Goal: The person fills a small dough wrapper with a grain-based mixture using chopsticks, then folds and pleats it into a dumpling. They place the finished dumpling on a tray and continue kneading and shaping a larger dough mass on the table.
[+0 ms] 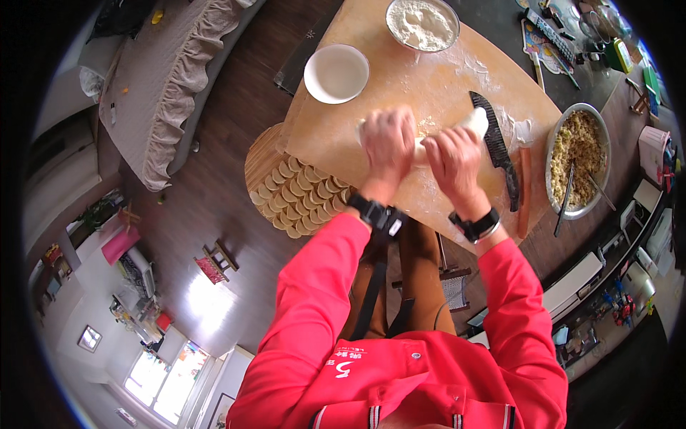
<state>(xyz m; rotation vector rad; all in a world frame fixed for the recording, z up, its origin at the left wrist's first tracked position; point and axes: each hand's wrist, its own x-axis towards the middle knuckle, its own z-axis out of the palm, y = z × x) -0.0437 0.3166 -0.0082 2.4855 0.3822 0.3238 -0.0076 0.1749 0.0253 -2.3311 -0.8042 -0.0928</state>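
My left hand (390,140) is closed over one end of a thick roll of pale dough (476,122), its fingers slightly blurred. Beside it, my right hand (454,160) grips the same roll nearer the other end, which sticks out past the fingers. A short stretch of dough shows between the two hands; the rest lies hidden under them. The roll is over a floured wooden board (327,142). Just right of my right hand lies a dark-bladed kitchen knife (494,137). A thin wooden rolling pin (524,198) rests near the knife's handle.
A metal bowl (606,166) of crumbly filling (565,137) with utensils stands right of the board. Flour (420,24) fills a bowl at the far edge, near a white bowl (336,96). Left, below the board, crescent dumplings (300,190) cover a round woven tray (260,153).
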